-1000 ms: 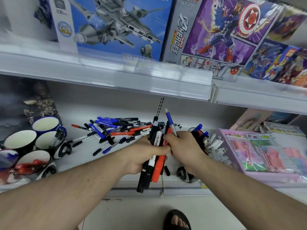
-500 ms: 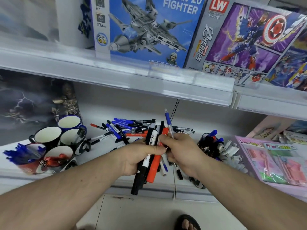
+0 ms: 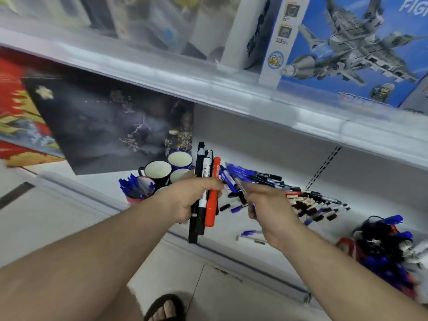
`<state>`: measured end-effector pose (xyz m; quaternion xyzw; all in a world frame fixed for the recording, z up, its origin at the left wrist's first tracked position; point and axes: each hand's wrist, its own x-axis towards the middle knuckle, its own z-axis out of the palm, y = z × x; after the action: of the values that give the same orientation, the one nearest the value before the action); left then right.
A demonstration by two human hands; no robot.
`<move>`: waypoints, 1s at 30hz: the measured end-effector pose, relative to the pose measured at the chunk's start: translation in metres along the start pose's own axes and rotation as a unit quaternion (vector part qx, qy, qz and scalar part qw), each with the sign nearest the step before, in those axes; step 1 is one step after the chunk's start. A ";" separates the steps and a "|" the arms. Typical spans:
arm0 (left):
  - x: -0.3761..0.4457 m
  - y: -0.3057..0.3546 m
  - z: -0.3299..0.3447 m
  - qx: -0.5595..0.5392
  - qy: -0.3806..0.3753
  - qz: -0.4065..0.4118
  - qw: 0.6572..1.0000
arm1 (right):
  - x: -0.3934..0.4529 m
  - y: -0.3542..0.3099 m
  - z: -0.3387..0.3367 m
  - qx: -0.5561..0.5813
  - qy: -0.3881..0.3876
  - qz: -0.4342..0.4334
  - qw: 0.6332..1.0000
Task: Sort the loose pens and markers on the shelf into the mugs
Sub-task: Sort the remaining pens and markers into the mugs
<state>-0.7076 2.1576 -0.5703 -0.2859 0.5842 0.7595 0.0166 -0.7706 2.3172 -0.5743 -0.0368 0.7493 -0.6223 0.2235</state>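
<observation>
Markers [image 3: 206, 191], black ones and one red, stand upright in a bundle gripped by the left hand [image 3: 190, 200], just in front of the cluster of mugs [image 3: 159, 171] on the white shelf [image 3: 266, 225]. The right hand [image 3: 269, 208], just right of the bundle, pinches a blue pen [image 3: 235, 179] in curled fingers. Loose pens [image 3: 310, 202] lie spread on the shelf right of the mugs.

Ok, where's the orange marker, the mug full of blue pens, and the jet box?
orange marker [image 3: 212, 200]: head view, middle of its barrel.
mug full of blue pens [image 3: 136, 200]: head view, red outer wall.
jet box [image 3: 347, 47]: head view, pictured plane's body.
</observation>
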 end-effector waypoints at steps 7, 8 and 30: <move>-0.011 0.039 -0.103 0.042 0.170 0.099 0.980 | 0.028 0.001 0.064 -0.048 0.014 -0.146 0.988; -0.011 0.040 -0.115 0.042 0.183 0.102 0.977 | 0.035 0.002 0.075 -0.054 0.008 -0.156 0.986; 0.012 0.027 -0.176 -0.068 0.204 0.098 0.972 | 0.142 0.058 0.258 -0.549 -0.131 -0.295 0.771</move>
<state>-0.6540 1.9876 -0.5791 -0.3765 0.5475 0.7210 -0.1965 -0.7872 2.0461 -0.7030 -0.4531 0.8795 -0.1296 0.0667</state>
